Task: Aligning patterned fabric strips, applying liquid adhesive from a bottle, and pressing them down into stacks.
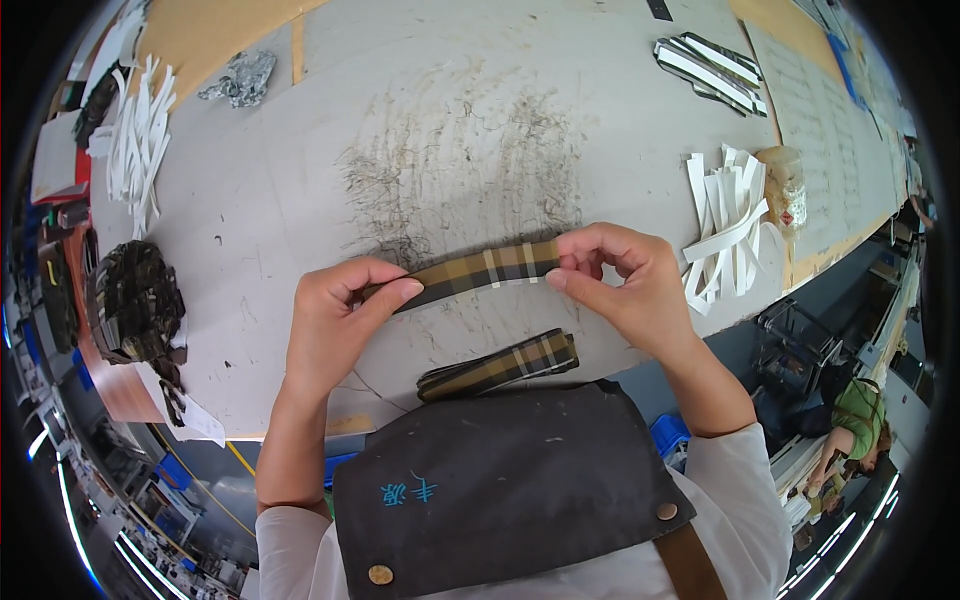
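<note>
A plaid strip [465, 276] in olive, black and white is stretched between my two hands just over the worktable [290, 180]. My left hand [345, 310] pinches its left end between thumb and fingers. At the other end, my right hand [625, 283] grips it in the same way, with the thumb below. The strip bows slightly upward in the middle. Nearer to me, at the table's front edge, lies a small stack of similar plaid strips [510, 364].
White strips [728, 220] lie in a pile at right beside a plastic-wrapped roll [784, 190]; more white strips [140, 135] lie far left. Plaid and white pieces [710, 72] rest far right. A dark camouflage cap [135, 300] sits left, crumpled foil [242, 78] behind. A person in green [855, 420] is off right.
</note>
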`<state>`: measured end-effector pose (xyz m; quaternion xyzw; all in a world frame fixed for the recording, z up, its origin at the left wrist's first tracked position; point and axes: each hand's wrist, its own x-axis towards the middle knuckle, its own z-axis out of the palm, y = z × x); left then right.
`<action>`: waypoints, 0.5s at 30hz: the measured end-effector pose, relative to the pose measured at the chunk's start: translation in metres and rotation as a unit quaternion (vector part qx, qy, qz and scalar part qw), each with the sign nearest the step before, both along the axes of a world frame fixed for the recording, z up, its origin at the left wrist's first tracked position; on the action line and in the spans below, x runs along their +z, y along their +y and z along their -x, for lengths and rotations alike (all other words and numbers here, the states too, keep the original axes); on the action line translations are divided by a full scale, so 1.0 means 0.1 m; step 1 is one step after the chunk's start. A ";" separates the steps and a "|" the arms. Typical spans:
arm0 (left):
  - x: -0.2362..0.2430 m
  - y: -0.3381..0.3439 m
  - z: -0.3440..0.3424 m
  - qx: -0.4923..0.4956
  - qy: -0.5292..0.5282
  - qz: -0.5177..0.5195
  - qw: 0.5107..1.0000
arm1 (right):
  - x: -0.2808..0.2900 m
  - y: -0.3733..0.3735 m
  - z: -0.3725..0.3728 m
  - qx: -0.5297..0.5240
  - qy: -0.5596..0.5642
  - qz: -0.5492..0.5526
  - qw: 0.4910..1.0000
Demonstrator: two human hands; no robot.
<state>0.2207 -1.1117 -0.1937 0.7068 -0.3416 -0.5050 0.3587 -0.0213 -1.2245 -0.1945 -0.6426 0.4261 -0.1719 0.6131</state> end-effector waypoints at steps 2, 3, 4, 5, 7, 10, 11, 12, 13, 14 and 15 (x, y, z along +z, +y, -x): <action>0.01 -0.01 0.00 -0.004 -0.003 0.007 1.000 | 0.00 -0.01 0.00 -0.001 -0.010 -0.010 1.000; 0.01 -0.02 0.00 -0.003 -0.003 0.007 1.000 | -0.01 -0.02 0.00 -0.003 -0.019 -0.021 1.000; 0.01 -0.02 -0.01 -0.008 -0.005 0.007 1.000 | -0.02 -0.02 0.00 -0.002 -0.020 -0.021 1.000; 0.01 -0.03 -0.01 -0.014 -0.008 0.006 1.000 | -0.02 -0.03 0.00 -0.006 -0.011 -0.025 1.000; 0.02 -0.06 -0.01 -0.016 -0.009 0.008 1.000 | -0.05 -0.04 -0.01 -0.008 -0.002 -0.027 1.000; 0.02 -0.09 -0.01 0.008 0.018 0.001 1.000 | -0.12 -0.06 -0.03 -0.054 -0.033 -0.034 0.997; 0.01 -0.11 -0.02 0.034 0.045 -0.008 0.998 | -0.14 -0.08 -0.04 -0.073 -0.044 -0.056 0.995; -0.01 -0.12 -0.04 0.036 0.044 -0.007 0.998 | -0.15 -0.10 -0.04 -0.092 -0.055 -0.077 0.991; -0.04 -0.12 -0.06 0.050 0.055 0.009 0.997 | -0.14 -0.13 -0.06 -0.088 -0.056 -0.077 0.992; -0.06 -0.14 -0.08 0.064 0.067 0.025 0.995 | -0.13 -0.17 -0.07 -0.111 -0.067 -0.085 0.988; -0.06 -0.17 -0.09 0.067 0.064 0.026 0.995 | -0.12 -0.21 -0.09 -0.133 -0.077 -0.093 0.984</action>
